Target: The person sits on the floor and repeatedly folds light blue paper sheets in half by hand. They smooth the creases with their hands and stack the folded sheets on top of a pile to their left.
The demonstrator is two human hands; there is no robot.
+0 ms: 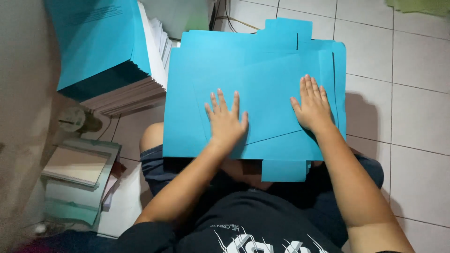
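Note:
A large blue paper sheet with folded flaps (262,79) lies across my lap. My left hand (226,121) presses flat on its lower middle, fingers spread. Flat on the sheet's right part rests my right hand (312,105), fingers together and pointing away from me. A folded panel runs between the two hands, its slanted edge showing below them. Small tabs stick out at the far edge (286,29) and at the near edge (283,170). Neither hand grips anything.
A tall stack of blue-covered paper (110,51) stands to the left on the floor. Below it lie a tape roll (72,119) and a pile of notebooks (77,180). White floor tiles (412,117) spread to the right; cables (234,18) run at the back.

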